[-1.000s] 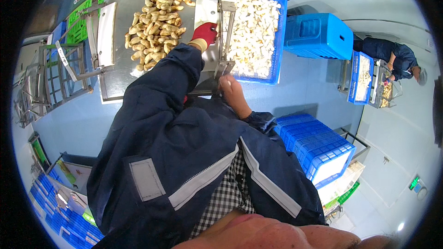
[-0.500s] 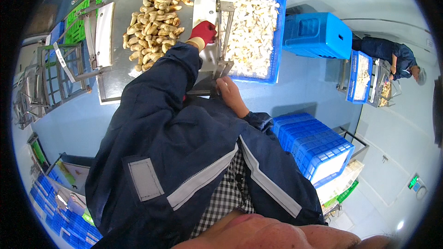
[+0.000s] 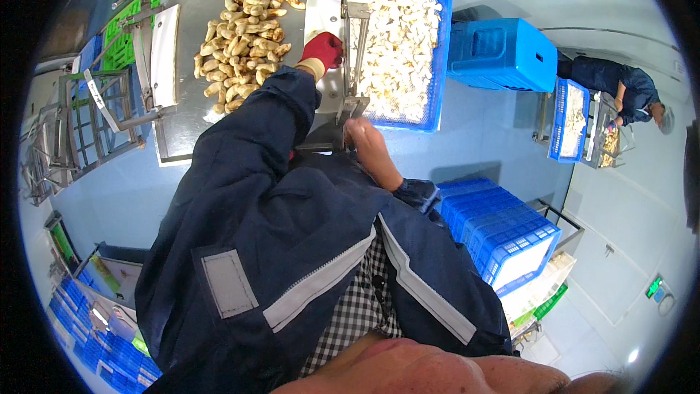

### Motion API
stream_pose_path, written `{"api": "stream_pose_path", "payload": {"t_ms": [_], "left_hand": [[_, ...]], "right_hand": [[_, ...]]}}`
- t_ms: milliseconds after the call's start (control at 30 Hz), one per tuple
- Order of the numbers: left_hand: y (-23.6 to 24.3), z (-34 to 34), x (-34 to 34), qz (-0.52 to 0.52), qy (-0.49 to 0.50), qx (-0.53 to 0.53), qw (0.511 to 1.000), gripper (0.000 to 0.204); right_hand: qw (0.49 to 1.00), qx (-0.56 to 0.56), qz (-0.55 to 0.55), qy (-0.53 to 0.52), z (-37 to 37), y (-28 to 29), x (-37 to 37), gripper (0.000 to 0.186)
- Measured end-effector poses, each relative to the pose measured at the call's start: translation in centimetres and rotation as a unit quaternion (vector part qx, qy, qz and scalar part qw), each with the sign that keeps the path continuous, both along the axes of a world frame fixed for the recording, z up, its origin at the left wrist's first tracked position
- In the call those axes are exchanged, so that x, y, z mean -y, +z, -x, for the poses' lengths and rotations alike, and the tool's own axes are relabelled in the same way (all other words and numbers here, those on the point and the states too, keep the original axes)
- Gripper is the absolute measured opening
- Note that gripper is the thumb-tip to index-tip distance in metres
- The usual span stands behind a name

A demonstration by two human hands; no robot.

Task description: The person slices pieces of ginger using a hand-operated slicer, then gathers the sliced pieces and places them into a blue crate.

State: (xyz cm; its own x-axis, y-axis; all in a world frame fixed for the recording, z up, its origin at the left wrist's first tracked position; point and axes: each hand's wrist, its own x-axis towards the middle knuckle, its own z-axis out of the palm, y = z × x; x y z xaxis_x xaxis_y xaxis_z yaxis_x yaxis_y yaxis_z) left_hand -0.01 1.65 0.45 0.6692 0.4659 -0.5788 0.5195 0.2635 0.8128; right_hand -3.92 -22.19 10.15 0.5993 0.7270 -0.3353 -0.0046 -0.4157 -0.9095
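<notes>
My left hand (image 3: 323,51), in a red glove with a cream cuff, has its fingers curled over the white board (image 3: 323,14) of a metal slicer; what it holds, if anything, is hidden. My bare right hand (image 3: 362,138) is closed at the near end of the slicer's metal arm (image 3: 354,106), its grip unclear. Left of the board, a heap of whole brown-tipped mushrooms (image 3: 248,44) lies on the steel table (image 3: 189,124). Right of the slicer, a blue crate (image 3: 441,66) holds many white mushroom slices (image 3: 397,51).
A blue plastic bin (image 3: 499,55) stands beside the crate. A co-worker (image 3: 612,80) in dark clothing works at a smaller table with another blue crate (image 3: 566,120) at the right. Stacked blue crates (image 3: 496,226) stand behind my right side. Metal frames (image 3: 109,102) are at the left.
My right hand and sleeve have shifted slightly, the wrist now a little further right and lower. My gloved left hand stays on the board, almost unchanged.
</notes>
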Motion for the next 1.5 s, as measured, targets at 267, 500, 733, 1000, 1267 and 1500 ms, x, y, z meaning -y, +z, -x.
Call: {"api": "stream_pose_path", "payload": {"t_ms": [267, 500, 733, 1000, 1267, 1500], "left_hand": [[-0.9, -1.7, 1.4, -0.086, -0.003, -0.01, 0.996, 0.024], [-3.3, -0.8, 0.2, -0.247, 0.023, -0.03, 0.968, 0.027], [6.5, -0.7, 4.9, -0.282, -0.005, 0.07, 0.957, 0.024], [3.7, 8.5, -7.0, -0.608, -0.08, -0.11, 0.782, 0.015], [3.4, 7.6, -5.8, -0.552, -0.094, -0.049, 0.827, 0.021], [-3.0, 0.3, -1.0, -0.213, 0.042, -0.038, 0.975, 0.036]], "right_hand": [[1.0, 0.0, -0.017, -0.023, 0.1, -3.0, 1.1, 0.028], [0.999, -0.034, -0.014, 0.028, 0.9, -1.7, 0.1, 0.027], [0.997, -0.073, 0.007, 0.006, -0.2, -1.9, 0.8, 0.028], [0.999, -0.03, -0.039, 0.015, 0.0, -1.3, 0.5, 0.027], [0.999, -0.044, -0.01, 0.013, -0.4, -1.3, 0.6, 0.027], [0.998, -0.059, -0.028, 0.006, 0.0, 0.1, -0.2, 0.026]]}}
